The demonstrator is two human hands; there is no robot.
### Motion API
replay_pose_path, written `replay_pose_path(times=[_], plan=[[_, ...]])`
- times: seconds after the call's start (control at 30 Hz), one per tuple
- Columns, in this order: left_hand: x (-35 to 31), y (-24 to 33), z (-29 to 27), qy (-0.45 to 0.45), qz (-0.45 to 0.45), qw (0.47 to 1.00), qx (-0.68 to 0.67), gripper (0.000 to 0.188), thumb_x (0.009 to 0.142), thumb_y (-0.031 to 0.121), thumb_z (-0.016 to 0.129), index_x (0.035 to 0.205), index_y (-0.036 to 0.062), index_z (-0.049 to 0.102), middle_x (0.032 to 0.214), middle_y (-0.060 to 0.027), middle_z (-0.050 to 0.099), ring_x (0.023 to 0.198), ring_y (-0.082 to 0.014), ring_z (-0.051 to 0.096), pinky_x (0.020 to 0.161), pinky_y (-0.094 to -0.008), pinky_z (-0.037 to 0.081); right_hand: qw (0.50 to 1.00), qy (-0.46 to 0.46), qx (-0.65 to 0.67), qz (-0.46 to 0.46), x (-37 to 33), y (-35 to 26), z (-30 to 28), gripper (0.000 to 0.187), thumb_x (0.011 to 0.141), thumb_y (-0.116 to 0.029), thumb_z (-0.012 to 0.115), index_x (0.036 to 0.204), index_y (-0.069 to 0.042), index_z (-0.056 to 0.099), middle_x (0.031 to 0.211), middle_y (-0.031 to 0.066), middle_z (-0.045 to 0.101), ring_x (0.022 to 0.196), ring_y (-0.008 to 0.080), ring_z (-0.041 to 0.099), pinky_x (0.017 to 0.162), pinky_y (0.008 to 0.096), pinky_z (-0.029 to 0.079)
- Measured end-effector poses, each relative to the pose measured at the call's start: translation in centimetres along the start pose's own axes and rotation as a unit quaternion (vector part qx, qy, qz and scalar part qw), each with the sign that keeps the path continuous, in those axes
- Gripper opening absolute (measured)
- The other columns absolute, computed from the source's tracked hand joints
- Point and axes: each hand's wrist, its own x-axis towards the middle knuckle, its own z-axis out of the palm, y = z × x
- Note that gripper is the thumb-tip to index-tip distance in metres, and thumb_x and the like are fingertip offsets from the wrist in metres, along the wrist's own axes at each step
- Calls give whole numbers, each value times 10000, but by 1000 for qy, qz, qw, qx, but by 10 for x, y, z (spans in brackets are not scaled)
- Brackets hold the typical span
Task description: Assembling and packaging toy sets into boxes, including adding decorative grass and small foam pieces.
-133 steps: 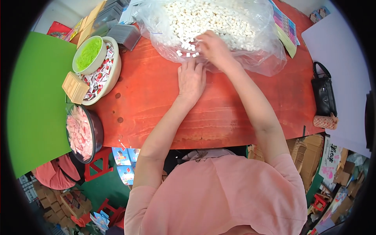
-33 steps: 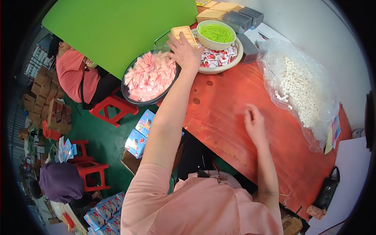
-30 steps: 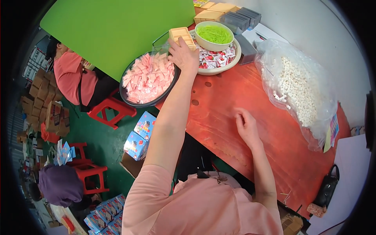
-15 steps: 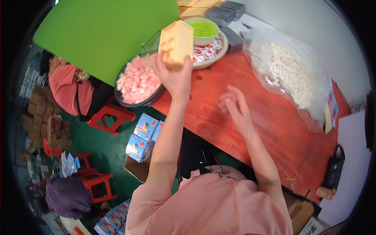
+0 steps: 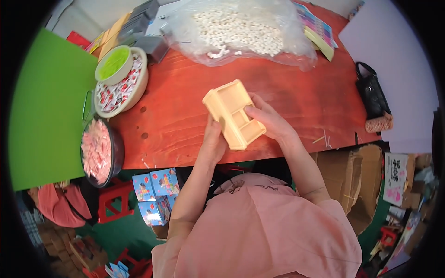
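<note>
A cream-coloured plastic box with compartments (image 5: 225, 121) is held tilted above the red table (image 5: 185, 88), its divided hollow side in sight. My left hand (image 5: 214, 140) grips its left lower side, the fingers partly hidden behind it. On the other side my right hand (image 5: 271, 119) is closed on the box, with the thumb over the edge of a compartment. The compartments that show hold nothing.
At the left stand a dark basin of pink packets (image 5: 111, 162), a cream basin of wrapped sweets (image 5: 143, 83) and a bowl of green pieces (image 5: 99, 74). A clear bag of white pieces (image 5: 241, 34) lies at the back. Blue boxes (image 5: 164, 183) stand below the table edge.
The box has come from above the basins at the left to in front of me, turned and tilted. My right hand, empty before, now grips it too. The view has swung right.
</note>
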Motion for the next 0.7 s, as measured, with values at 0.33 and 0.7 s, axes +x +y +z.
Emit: replay_pose_path(times=[0.33,0.7], plan=[[55,-40,42,45,-105,992,-56,658,973,276,676,1499,11,384,1403,-162,571,1279,-317,587,1080,-479,510,880,240,-334,-237,-25,-16,-52,259,949,-210,743,1049,16,665,1011,79,621,930,149,624,761,306,521],[64,-41,58,4,-38,999,30,652,894,146,773,1429,24,422,1291,-117,602,1175,-233,631,985,-370,558,955,183,-215,-94,-56,-5,-38,167,972,-146,710,1015,12,678,923,5,667,865,83,600,786,265,491]])
